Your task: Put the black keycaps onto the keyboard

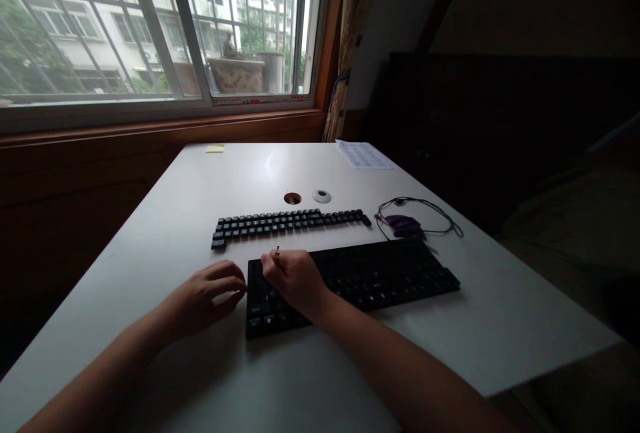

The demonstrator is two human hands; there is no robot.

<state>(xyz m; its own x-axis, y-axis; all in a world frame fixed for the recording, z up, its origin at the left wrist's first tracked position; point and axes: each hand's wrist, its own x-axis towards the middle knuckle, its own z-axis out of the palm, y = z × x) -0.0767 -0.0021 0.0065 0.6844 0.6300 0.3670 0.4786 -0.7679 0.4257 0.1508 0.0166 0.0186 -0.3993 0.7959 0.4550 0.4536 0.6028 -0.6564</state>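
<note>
**Right hand holds a slim tool above the left end of the keyboard**

The right hand is closed around the tool, of which only a short shiny end shows; its kind I cannot tell. The left hand holds nothing that I can see: its fingers are loosely bent, and their tips touch the keyboard's left edge. The step in hand seems to be fine work among the keys, the left hand steadying. In my judgement, the next move calls for a still keyboard and an exact tool tip.

The keyboard lies slantwise on the white table. Just beyond it, loose keycaps stand in rows. To their right are a purple cloth and a looped cable.
</note>
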